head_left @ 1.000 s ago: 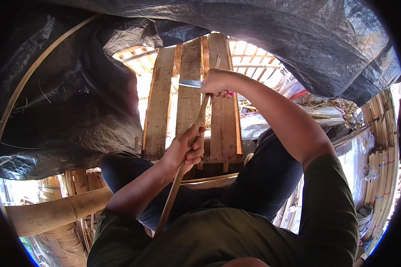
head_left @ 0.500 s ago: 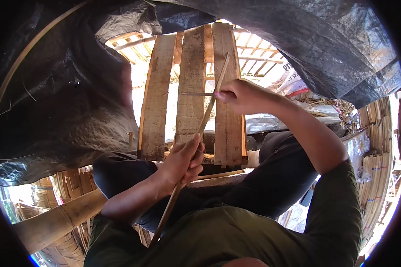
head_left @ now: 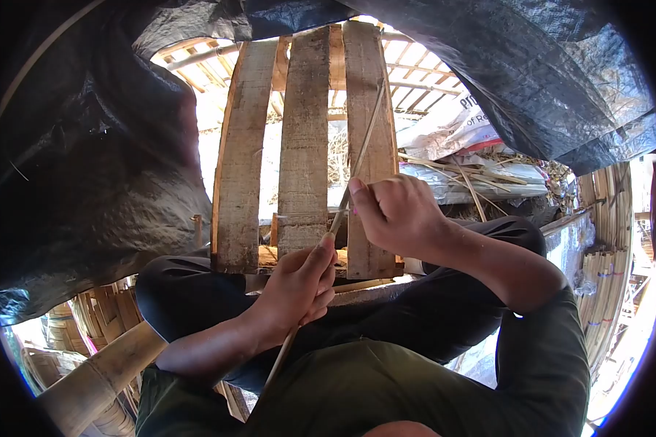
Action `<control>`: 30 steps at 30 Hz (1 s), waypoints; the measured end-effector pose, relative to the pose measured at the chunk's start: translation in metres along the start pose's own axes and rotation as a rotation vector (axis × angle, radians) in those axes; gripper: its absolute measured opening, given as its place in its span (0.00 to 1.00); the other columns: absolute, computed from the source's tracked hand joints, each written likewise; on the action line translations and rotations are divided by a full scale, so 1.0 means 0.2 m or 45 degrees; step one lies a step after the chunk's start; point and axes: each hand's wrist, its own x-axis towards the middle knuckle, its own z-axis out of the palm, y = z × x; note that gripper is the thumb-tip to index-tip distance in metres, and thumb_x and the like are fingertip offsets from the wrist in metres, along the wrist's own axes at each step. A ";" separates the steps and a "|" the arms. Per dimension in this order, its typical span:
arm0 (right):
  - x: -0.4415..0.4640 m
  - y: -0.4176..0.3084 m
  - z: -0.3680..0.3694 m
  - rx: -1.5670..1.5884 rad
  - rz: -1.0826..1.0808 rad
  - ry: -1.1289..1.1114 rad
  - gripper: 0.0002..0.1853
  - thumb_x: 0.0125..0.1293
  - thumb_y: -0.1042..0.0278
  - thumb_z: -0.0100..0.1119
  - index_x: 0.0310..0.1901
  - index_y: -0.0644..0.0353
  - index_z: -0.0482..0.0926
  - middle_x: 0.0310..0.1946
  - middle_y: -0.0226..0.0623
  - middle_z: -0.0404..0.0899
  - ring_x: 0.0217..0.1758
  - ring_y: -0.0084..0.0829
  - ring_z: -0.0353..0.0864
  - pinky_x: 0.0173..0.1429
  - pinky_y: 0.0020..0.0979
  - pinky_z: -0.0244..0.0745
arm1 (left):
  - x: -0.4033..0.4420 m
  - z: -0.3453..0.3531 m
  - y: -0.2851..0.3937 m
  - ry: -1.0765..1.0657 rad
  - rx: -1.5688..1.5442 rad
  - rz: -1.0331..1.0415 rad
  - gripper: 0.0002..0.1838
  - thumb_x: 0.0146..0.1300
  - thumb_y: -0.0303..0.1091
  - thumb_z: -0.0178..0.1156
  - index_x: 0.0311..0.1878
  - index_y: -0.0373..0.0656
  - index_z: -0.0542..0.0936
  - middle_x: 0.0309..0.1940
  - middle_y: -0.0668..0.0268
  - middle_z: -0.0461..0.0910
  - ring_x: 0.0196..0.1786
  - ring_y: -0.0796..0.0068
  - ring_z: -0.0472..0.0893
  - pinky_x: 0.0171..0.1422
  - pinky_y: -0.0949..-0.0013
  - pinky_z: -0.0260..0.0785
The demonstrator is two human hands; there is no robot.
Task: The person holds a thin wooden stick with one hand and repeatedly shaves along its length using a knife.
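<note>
My left hand (head_left: 293, 291) is wrapped round a long, thin bamboo strip (head_left: 370, 130). The strip slants from beside my torso up over the right-hand plank. Closer to me, its lower end (head_left: 280, 358) comes out below my fist. My right hand (head_left: 404, 213) is closed on a knife, its thumb lying against the strip just above my left hand. The thin knife blade (head_left: 310, 214) points left across the strip, smeared by motion; its handle is hidden in my fist.
Three rough wooden planks (head_left: 303, 138) form a slatted bench before my crossed legs. Dark plastic sheeting (head_left: 95, 175) hangs at left and overhead. A thick bamboo pole (head_left: 102, 371) lies at lower left. Loose strips (head_left: 481, 175) and a printed sack (head_left: 455, 131) lie at right, near bundled slats (head_left: 608, 284).
My right hand and the knife have come down the strip towards my left hand. The strip stands slightly steeper, and the view has shifted a little.
</note>
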 end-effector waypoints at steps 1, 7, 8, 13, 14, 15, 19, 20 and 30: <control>0.00 -0.01 0.01 -0.015 0.050 -0.061 0.08 0.66 0.71 0.58 0.30 0.63 0.74 0.16 0.39 0.68 0.16 0.41 0.71 0.20 0.42 0.64 | 0.00 0.00 0.00 0.015 0.002 0.013 0.21 0.75 0.56 0.45 0.37 0.48 0.68 0.18 0.77 0.59 0.13 0.87 0.56 0.15 0.78 0.50; 0.07 -0.09 -0.05 0.027 0.263 -0.171 0.22 0.65 0.66 0.55 0.12 0.60 0.72 0.07 0.44 0.69 0.11 0.44 0.74 0.17 0.40 0.71 | 0.00 -0.02 -0.02 0.028 0.064 0.040 0.22 0.74 0.55 0.48 0.30 0.48 0.65 0.16 0.78 0.57 0.13 0.88 0.58 0.15 0.78 0.51; 0.07 -0.09 -0.05 -0.010 0.268 -0.201 0.22 0.64 0.66 0.55 0.11 0.60 0.72 0.06 0.42 0.68 0.09 0.43 0.73 0.16 0.40 0.71 | -0.01 -0.02 -0.01 0.021 0.079 0.049 0.22 0.74 0.54 0.48 0.29 0.49 0.65 0.16 0.78 0.57 0.14 0.89 0.58 0.15 0.79 0.51; 0.05 -0.06 -0.01 -0.017 0.203 -0.178 0.21 0.61 0.68 0.56 0.10 0.58 0.69 0.05 0.40 0.67 0.07 0.43 0.70 0.14 0.39 0.67 | -0.01 -0.03 -0.02 0.020 0.124 0.045 0.22 0.74 0.55 0.48 0.31 0.48 0.65 0.18 0.77 0.59 0.15 0.89 0.58 0.18 0.79 0.50; 0.04 -0.04 0.00 0.007 0.193 -0.177 0.21 0.59 0.70 0.56 0.09 0.56 0.66 0.06 0.40 0.66 0.08 0.44 0.69 0.14 0.39 0.64 | 0.00 -0.04 -0.02 0.020 0.146 0.063 0.22 0.74 0.55 0.48 0.31 0.48 0.65 0.18 0.77 0.59 0.15 0.89 0.59 0.18 0.79 0.50; 0.04 -0.04 0.00 0.008 0.195 -0.180 0.21 0.59 0.70 0.56 0.09 0.56 0.66 0.06 0.40 0.66 0.08 0.44 0.69 0.14 0.39 0.64 | 0.00 -0.04 -0.02 0.019 0.145 0.060 0.22 0.74 0.55 0.48 0.31 0.48 0.65 0.18 0.77 0.59 0.15 0.89 0.59 0.18 0.79 0.50; 0.04 0.01 0.04 -0.254 0.095 -0.045 0.18 0.60 0.69 0.55 0.12 0.53 0.68 0.05 0.35 0.65 0.06 0.37 0.68 0.11 0.39 0.61 | -0.01 -0.04 -0.03 0.030 0.189 0.089 0.22 0.75 0.54 0.47 0.30 0.47 0.64 0.18 0.76 0.59 0.15 0.88 0.59 0.17 0.79 0.51; 0.04 0.05 0.06 -0.510 0.100 -0.050 0.17 0.60 0.68 0.55 0.13 0.53 0.69 0.05 0.33 0.65 0.06 0.35 0.68 0.11 0.40 0.61 | -0.01 -0.03 -0.03 0.043 0.232 0.094 0.22 0.75 0.54 0.46 0.29 0.47 0.64 0.18 0.76 0.59 0.15 0.88 0.59 0.17 0.78 0.51; -0.11 0.07 0.08 -0.864 -0.341 0.095 0.07 0.58 0.76 0.59 0.25 0.59 0.73 0.21 0.32 0.63 0.23 0.29 0.69 0.19 0.31 0.63 | -0.04 -0.03 -0.05 0.040 0.248 0.022 0.23 0.75 0.54 0.45 0.28 0.47 0.62 0.18 0.75 0.59 0.15 0.88 0.59 0.16 0.78 0.52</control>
